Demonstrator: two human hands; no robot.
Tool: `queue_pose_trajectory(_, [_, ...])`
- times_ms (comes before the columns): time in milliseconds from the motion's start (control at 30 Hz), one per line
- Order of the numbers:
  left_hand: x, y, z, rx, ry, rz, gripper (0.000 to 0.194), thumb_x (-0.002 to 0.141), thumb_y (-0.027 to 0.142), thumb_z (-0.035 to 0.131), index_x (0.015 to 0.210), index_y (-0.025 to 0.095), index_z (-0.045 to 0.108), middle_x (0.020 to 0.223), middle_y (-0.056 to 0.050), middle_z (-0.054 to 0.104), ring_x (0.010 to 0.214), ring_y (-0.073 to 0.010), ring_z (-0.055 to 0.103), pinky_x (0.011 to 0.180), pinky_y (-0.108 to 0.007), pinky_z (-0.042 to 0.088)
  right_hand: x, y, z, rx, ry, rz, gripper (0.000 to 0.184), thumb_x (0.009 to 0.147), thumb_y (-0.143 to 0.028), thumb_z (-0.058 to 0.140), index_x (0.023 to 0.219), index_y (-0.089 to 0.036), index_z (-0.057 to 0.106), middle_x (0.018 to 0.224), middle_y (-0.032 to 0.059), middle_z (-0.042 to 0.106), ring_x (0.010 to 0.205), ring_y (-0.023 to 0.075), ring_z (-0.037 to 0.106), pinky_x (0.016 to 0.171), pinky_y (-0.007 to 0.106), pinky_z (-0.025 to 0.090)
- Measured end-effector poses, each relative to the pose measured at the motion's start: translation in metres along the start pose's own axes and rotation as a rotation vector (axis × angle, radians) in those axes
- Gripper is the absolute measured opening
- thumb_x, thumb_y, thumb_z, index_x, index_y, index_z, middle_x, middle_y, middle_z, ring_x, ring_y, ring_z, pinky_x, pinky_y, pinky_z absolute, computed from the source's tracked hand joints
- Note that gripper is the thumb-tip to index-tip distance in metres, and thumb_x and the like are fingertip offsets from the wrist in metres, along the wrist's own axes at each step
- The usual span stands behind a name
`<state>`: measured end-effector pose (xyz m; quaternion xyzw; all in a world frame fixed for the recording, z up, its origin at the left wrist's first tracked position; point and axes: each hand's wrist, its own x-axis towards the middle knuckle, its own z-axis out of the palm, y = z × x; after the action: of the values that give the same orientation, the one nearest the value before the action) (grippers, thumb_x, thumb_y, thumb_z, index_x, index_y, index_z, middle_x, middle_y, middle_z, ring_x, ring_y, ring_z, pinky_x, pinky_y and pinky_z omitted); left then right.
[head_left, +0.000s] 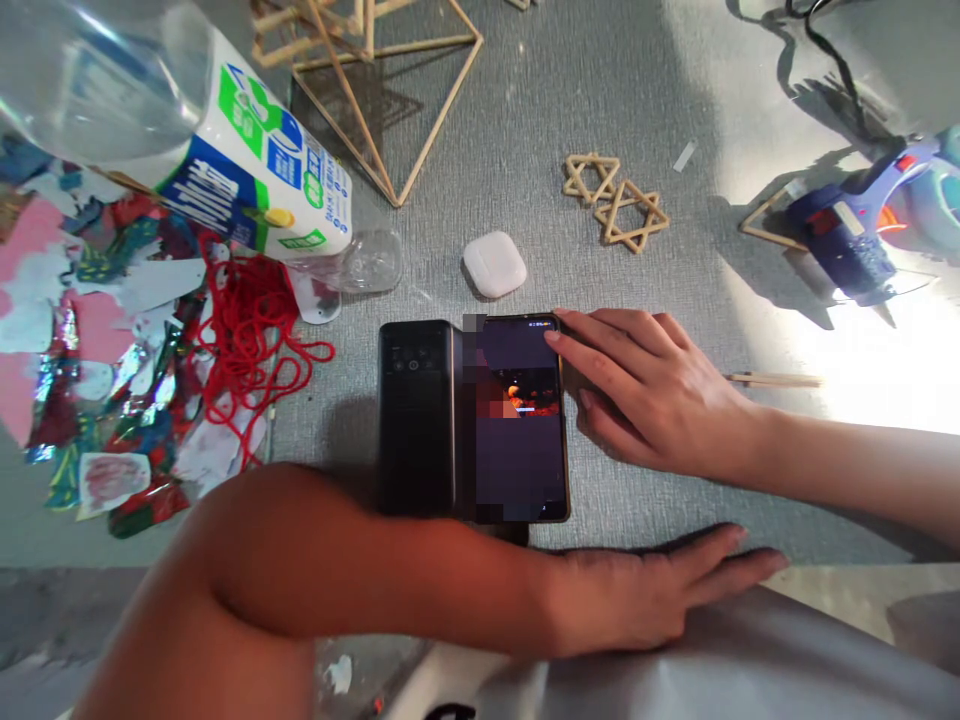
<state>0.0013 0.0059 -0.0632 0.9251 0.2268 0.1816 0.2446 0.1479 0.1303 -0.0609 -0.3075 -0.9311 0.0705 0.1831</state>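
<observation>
The right hand (667,390), loosely open and gripping nothing, touched the upper right edge of the phone (521,455), which lay face up on the table (517,130) beside a black device (415,435). The left hand (637,600), fingers extended, held nothing visible near the table's front edge.

With two fingertips of my right hand (660,390) I touch the upper right corner of the lit phone (525,450), while my left hand (637,600) lies on the near side of that phone, its fingers stretched out to the right. Just left of the phone is a black device (415,430), with red yarn (240,350) farther left; beyond the phone sits a white case (496,265), and beyond it to the right lie two stick stars (606,207).
</observation>
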Motion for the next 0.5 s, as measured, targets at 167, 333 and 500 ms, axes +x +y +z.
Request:
queue_pose_trajectory(167, [0.005,-0.001,0.000,-0.332,0.133,-0.229,0.028,0.060,0.040,0.051,0.058,0.043,0.080,0.120,0.009,0.085,0.142,-0.0203,0.069,0.080,-0.036,0.063,0.000,0.000,0.001,0.004,0.010,0.009,0.060,0.105,-0.023,0.056,0.163,-0.012,0.049,0.163,0.0198,0.061,0.137,0.0367,0.063,0.100,0.055,0.058])
queue_pose_trajectory(333, [0.009,0.004,0.003,-0.678,0.266,-0.468,0.028,0.054,0.039,0.054,0.060,0.046,0.080,0.123,0.011,0.084,0.146,-0.0210,0.066,0.078,-0.036,0.062,-0.001,0.000,0.001,0.020,0.002,0.012,0.063,0.104,-0.023,0.056,0.165,-0.012,0.047,0.164,0.0206,0.060,0.137,0.0377,0.063,0.100,0.056,0.058])
queue_pose_trajectory(500, [0.008,0.010,0.002,-1.066,0.416,-0.733,0.029,0.050,0.034,0.056,0.059,0.049,0.079,0.116,0.013,0.085,0.143,-0.0207,0.068,0.076,-0.036,0.062,-0.001,0.000,0.000,0.011,0.004,0.007,0.061,0.105,-0.023,0.056,0.164,-0.012,0.047,0.163,0.0210,0.061,0.136,0.0378,0.063,0.098,0.056,0.058])
